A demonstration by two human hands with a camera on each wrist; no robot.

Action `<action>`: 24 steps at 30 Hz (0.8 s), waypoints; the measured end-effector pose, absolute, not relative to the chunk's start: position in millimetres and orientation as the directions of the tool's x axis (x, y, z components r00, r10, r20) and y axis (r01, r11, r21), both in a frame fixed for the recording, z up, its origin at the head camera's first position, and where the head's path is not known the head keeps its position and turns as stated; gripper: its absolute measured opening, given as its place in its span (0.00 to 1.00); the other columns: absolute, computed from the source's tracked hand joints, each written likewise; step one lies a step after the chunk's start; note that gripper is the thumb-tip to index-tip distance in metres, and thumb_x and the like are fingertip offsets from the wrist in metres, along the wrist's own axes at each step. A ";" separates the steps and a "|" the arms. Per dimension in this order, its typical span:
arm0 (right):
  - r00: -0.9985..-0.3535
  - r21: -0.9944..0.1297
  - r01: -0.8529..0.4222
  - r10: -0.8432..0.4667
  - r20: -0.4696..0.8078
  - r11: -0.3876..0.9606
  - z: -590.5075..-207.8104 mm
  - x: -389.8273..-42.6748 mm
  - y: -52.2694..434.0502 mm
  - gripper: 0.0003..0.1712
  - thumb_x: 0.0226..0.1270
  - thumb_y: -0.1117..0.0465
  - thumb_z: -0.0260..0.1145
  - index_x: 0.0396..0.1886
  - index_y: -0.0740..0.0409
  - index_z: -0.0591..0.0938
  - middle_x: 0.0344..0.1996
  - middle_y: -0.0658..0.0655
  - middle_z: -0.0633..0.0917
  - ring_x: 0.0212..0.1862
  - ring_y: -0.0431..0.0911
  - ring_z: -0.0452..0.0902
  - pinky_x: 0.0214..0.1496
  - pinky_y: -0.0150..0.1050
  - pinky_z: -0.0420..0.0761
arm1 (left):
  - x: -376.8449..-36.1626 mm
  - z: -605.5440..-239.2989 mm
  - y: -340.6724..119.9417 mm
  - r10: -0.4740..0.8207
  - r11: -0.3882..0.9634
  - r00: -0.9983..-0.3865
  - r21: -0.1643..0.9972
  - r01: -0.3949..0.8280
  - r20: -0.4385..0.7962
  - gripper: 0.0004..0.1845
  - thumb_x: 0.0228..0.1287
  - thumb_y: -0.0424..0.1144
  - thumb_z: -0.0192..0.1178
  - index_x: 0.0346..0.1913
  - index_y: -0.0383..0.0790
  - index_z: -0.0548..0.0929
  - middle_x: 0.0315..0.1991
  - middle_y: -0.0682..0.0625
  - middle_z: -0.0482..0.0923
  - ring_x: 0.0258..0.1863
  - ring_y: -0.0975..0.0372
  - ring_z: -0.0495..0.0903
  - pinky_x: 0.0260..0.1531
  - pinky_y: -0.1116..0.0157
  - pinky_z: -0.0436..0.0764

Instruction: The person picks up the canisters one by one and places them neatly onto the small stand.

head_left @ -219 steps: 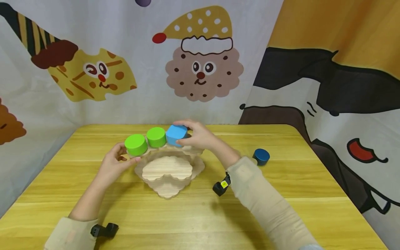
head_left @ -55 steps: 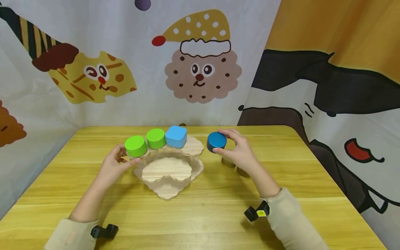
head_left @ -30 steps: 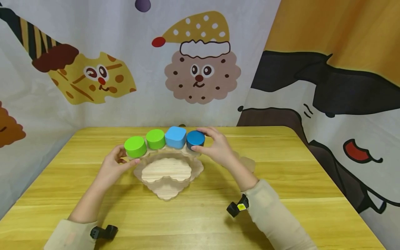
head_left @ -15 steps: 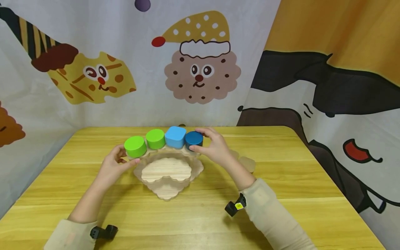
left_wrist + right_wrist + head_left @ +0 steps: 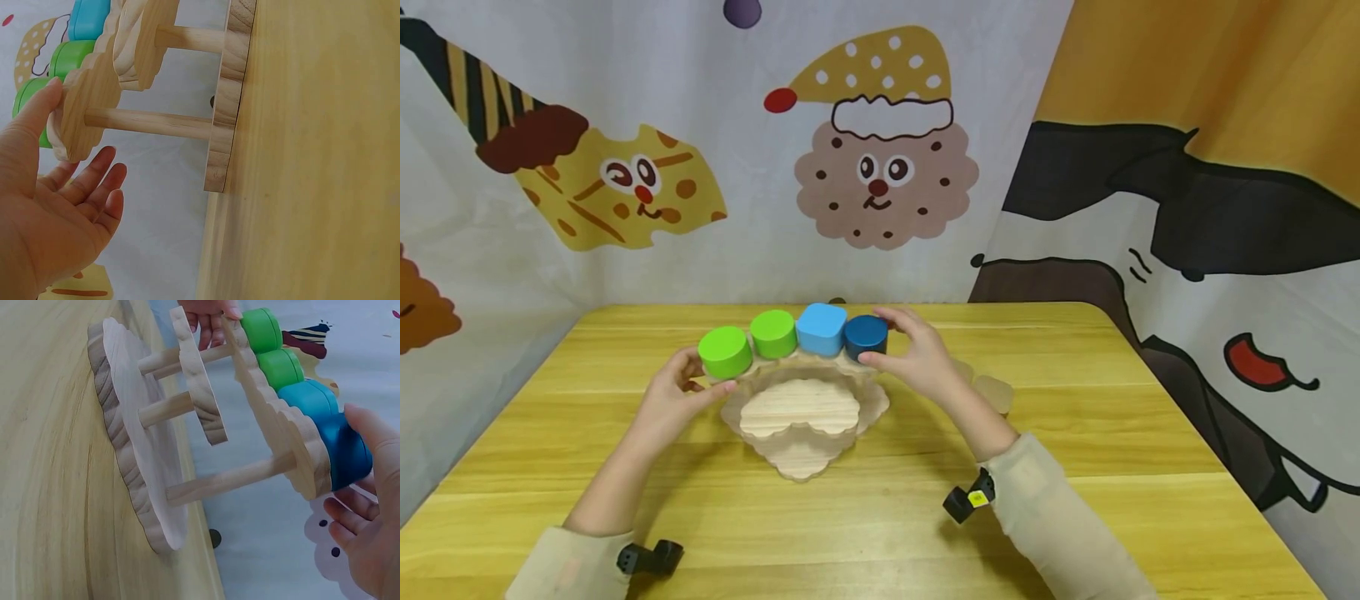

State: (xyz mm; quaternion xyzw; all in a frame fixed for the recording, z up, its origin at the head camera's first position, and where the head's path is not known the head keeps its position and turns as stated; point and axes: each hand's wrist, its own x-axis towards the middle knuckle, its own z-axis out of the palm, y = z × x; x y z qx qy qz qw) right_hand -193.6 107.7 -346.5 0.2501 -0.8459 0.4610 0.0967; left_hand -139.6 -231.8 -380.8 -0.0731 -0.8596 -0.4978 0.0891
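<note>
two green cylinders (image 5: 748,343), light blue block (image 5: 822,328), dark blue cylinder (image 5: 866,337), pale wooden stand (image 5: 801,412)

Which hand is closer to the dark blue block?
Right. The right hand grips the dark blue block at the row's right end; the left hand is at the far end, by the green block.
</note>
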 end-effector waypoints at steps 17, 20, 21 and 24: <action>-0.891 -0.750 -0.453 -0.276 0.361 0.482 -357.3 -168.5 175.8 0.36 0.55 0.55 0.76 0.64 0.54 0.74 0.57 0.52 0.77 0.60 0.48 0.69 0.64 0.53 0.63 | -139.3 -380.9 -230.5 0.037 0.490 -0.969 0.841 0.232 0.245 0.32 0.61 0.41 0.67 0.62 0.30 0.67 0.46 0.41 0.76 0.44 0.60 0.72 0.38 0.71 0.71; -0.889 -0.730 -0.456 -0.289 0.354 0.509 -362.1 -166.1 188.7 0.36 0.55 0.56 0.75 0.64 0.53 0.74 0.57 0.53 0.76 0.60 0.49 0.69 0.63 0.55 0.63 | -139.4 -381.0 -230.8 0.036 0.491 -0.969 0.840 0.231 0.246 0.31 0.61 0.41 0.67 0.62 0.30 0.67 0.46 0.41 0.77 0.43 0.62 0.72 0.38 0.72 0.71; -0.892 -0.728 -0.451 -0.290 0.347 0.517 -364.1 -165.4 192.9 0.36 0.55 0.56 0.76 0.64 0.52 0.74 0.58 0.53 0.76 0.60 0.49 0.69 0.63 0.55 0.63 | -139.4 -380.9 -230.9 0.037 0.492 -0.969 0.840 0.230 0.244 0.32 0.61 0.41 0.67 0.62 0.30 0.67 0.46 0.41 0.77 0.43 0.63 0.72 0.38 0.72 0.71; -0.898 -0.728 -0.438 -0.292 0.329 0.527 -368.9 -162.9 205.8 0.37 0.54 0.56 0.76 0.64 0.53 0.73 0.58 0.53 0.75 0.61 0.50 0.68 0.63 0.57 0.63 | -138.9 -380.7 -231.3 0.037 0.495 -0.970 0.839 0.227 0.240 0.32 0.61 0.41 0.67 0.62 0.30 0.67 0.46 0.41 0.77 0.43 0.64 0.72 0.38 0.72 0.71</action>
